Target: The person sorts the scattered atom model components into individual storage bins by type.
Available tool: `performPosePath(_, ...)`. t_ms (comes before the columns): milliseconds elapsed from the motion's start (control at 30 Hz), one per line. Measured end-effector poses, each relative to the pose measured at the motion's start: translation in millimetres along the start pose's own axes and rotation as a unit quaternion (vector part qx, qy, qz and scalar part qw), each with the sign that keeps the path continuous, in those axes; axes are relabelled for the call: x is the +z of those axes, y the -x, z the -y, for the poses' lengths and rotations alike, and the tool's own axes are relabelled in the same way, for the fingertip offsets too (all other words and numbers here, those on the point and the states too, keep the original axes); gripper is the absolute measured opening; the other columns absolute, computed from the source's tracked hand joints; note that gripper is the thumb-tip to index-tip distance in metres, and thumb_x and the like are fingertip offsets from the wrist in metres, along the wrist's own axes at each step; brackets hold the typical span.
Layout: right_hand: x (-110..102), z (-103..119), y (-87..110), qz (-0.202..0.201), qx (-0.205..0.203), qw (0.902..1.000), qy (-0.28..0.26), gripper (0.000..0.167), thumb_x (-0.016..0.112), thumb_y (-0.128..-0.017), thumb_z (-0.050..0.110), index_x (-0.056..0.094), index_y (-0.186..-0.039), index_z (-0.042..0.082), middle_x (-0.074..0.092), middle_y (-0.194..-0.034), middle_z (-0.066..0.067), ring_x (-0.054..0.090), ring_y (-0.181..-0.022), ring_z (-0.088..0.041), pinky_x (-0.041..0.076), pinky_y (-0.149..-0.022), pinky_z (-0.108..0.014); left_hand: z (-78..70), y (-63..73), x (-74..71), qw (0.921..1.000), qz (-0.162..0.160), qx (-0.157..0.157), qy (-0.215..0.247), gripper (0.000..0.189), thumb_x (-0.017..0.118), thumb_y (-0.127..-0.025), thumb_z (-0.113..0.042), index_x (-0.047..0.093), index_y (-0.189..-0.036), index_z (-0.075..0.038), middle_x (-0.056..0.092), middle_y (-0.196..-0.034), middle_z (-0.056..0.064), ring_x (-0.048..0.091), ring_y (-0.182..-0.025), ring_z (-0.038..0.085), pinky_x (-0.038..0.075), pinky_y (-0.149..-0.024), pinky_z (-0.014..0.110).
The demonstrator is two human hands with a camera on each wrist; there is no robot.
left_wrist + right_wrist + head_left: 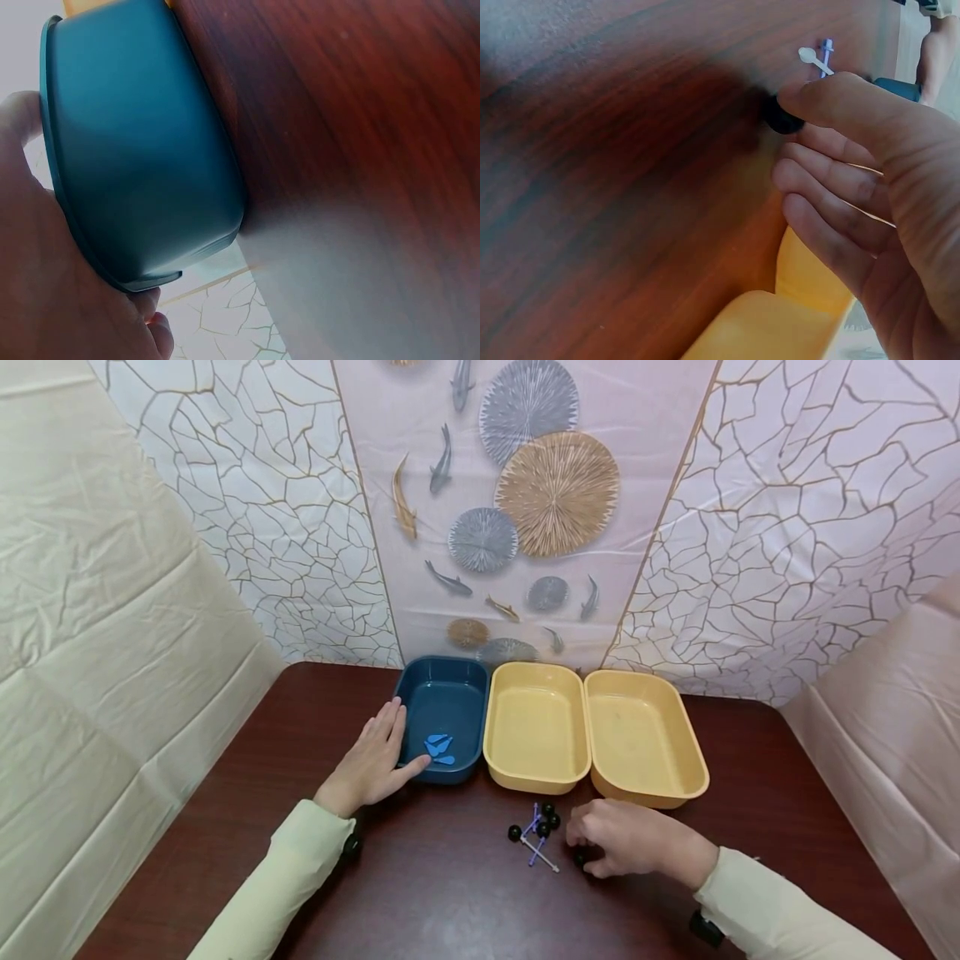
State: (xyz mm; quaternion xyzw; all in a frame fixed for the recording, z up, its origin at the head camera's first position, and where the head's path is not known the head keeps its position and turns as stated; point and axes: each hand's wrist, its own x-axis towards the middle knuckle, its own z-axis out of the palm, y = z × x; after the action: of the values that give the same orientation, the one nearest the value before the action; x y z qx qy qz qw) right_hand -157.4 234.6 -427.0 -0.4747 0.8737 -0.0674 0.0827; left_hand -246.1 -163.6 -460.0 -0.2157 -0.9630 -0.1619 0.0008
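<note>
One small, round black ball (580,858) lies right at the tips of the right hand (626,843), pinched between thumb and index finger. That grip is closed down to the ball's own width, the thumb pressing one side; the remaining fingers bend loosely beside it. Whether the ball touches the dark red-brown wood-grain tabletop (435,877), I cannot tell. It is nearer the person than the middle yellow rounded rectangular tray (538,727), beyond that tray's near right corner.

Directly in front of the middle yellow tray, to the left of the grip, lies a loose group: four shiny black balls (548,810), short thin purple sticks (536,810) and one thin white stick (547,861).

Left of the middle yellow tray stands a dark blue rounded rectangular tray (442,702), with several flat blue pieces (437,747) in its near part. Over its left rim rests the left hand (369,760), fingers extended and thumb spread across the near corner, its grip wide and pinching none of the pieces. Right of the middle yellow tray, just beside it, stands a second yellow rounded rectangular tray (637,735).
</note>
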Motion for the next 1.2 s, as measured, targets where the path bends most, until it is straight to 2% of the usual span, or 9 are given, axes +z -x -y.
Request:
performPosePath(200,10.9,-0.1,0.4,-0.012,0.007,0.9999,-0.006,0.02,0.087,-0.078,0.015,0.071,-0.09,0.016,0.062,-0.084,0.012,0.05,-0.074,0.006,0.046,-0.063,-0.013,0.0,-0.2,0.1,1.0,0.0,-0.001,0.001,0.099,0.051,-0.103,-0.061,0.013,-0.167,0.004,0.006,-0.178,0.02,0.009,-0.166,0.04,0.014,-0.134,0.059)
performPosePath(433,14.3,-0.3,0.4,-0.058,0.001,0.9983,-0.001,0.022,0.086,-0.075,0.014,0.067,-0.084,0.018,0.059,-0.081,0.012,0.048,-0.071,0.006,0.043,-0.062,-0.012,0.0,0.9,1.2,1.0,0.002,-0.002,0.006,0.1,0.051,-0.102,-0.061,0.012,-0.167,0.004,0.005,-0.179,0.02,0.009,-0.166,0.04,0.014,-0.134,0.059)
performPosePath(600,3.5,-2.9,1.0,-0.085,0.02,0.9961,-0.003,0.022,0.087,-0.077,0.014,0.066,-0.084,0.018,0.057,-0.079,0.013,0.046,-0.071,0.007,0.042,-0.061,-0.011,-0.3,0.3,1.5,1.0,0.0,0.0,0.007,0.1,0.051,-0.102,-0.061,0.012,-0.167,0.004,0.005,-0.178,0.02,0.009,-0.166,0.04,0.014,-0.134,0.059)
performPosePath(800,-11.7,-9.1,-1.6,-0.123,0.014,0.9923,0.001,0.022,0.085,-0.077,0.011,0.064,-0.08,0.018,0.057,-0.074,0.009,0.048,-0.067,0.004,0.04,-0.059,-0.01,0.5,-0.2,0.8,1.0,0.0,0.0,0.002,0.1,0.051,-0.103,-0.061,0.011,-0.167,0.004,0.005,-0.178,0.02,0.009,-0.166,0.04,0.014,-0.134,0.058)
performPosePath(1200,-45.9,-22.9,-10.6,-0.15,0.019,0.9883,0.023,0.019,0.084,-0.08,0.008,0.067,-0.082,0.015,0.059,-0.075,0.005,0.054,-0.069,-0.002,0.048,-0.062,-0.017,1.3,-0.1,2.9,1.0,-0.002,0.002,0.002,0.1,0.051,-0.103,-0.061,0.01,-0.167,0.004,0.004,-0.179,0.02,0.008,-0.166,0.04,0.014,-0.134,0.059)
